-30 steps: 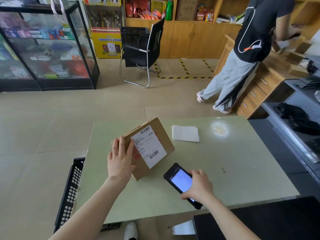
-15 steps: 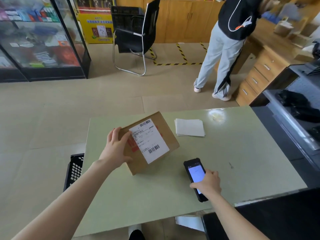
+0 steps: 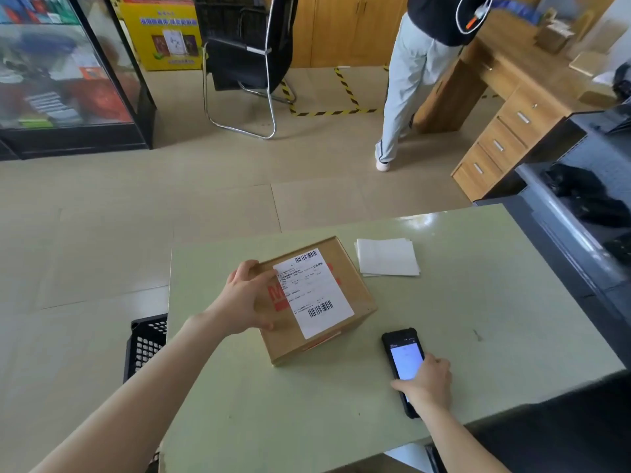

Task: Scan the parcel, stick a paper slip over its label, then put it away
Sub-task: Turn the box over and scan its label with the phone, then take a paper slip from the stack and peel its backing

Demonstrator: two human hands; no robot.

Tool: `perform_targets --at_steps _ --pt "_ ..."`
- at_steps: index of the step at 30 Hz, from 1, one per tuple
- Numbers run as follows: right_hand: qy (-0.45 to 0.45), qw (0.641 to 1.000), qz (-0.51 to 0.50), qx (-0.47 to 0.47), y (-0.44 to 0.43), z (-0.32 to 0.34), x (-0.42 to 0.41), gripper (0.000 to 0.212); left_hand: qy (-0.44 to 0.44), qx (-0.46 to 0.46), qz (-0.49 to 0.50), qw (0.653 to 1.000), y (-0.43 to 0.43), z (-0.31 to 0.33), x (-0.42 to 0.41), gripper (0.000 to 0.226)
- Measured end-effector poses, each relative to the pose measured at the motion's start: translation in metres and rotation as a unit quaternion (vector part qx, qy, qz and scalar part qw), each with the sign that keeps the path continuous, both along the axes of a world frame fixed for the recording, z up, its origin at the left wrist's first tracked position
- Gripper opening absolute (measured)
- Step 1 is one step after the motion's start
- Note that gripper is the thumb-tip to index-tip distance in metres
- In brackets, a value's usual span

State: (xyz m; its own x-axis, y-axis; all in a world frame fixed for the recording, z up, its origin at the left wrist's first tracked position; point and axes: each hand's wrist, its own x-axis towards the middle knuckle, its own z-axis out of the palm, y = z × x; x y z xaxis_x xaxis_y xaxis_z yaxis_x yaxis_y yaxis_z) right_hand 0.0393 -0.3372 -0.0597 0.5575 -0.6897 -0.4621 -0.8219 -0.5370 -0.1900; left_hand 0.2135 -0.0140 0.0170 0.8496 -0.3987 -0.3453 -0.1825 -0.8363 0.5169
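The cardboard parcel [image 3: 317, 302] sits mid-frame on the green worktop [image 3: 478, 302], left hand [image 3: 247, 300] gripping its left edge. The right hand [image 3: 426, 384] clasps the handheld scanner [image 3: 403, 367] lying lower right.

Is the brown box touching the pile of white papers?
Apart. The head view shows a strip of bare green table between the cardboard box and the stack of white paper slips beside its far right corner.
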Motion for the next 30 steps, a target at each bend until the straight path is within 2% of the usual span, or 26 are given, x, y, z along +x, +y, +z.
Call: perform_targets --at_steps 8,15,18,23,26,30 --pt "0.008 1.000 0.020 -0.012 0.000 0.000 -0.002 0.081 0.028 -0.047 -0.006 0.998 0.003 -0.001 0.007 0.103" --pt "-0.077 0.997 0.003 -0.022 -0.014 0.018 0.017 0.062 0.034 0.001 -0.024 0.999 -0.007 0.005 0.014 0.106" --pt "-0.111 0.994 0.019 -0.011 -0.024 0.030 0.035 0.054 0.022 0.015 0.005 1.000 -0.015 0.009 0.019 0.095" --pt "-0.151 0.987 0.062 0.011 -0.045 0.039 0.071 0.038 -0.059 -0.001 0.063 0.996 -0.049 0.012 0.033 0.067" --pt "-0.163 0.983 0.082 0.025 -0.060 0.041 0.093 0.037 -0.079 -0.029 0.047 0.995 -0.081 0.015 0.042 0.056" --pt "-0.153 0.973 0.172 -0.001 -0.083 0.037 0.123 0.042 -0.096 -0.038 -0.014 0.995 -0.139 0.017 0.062 0.050"
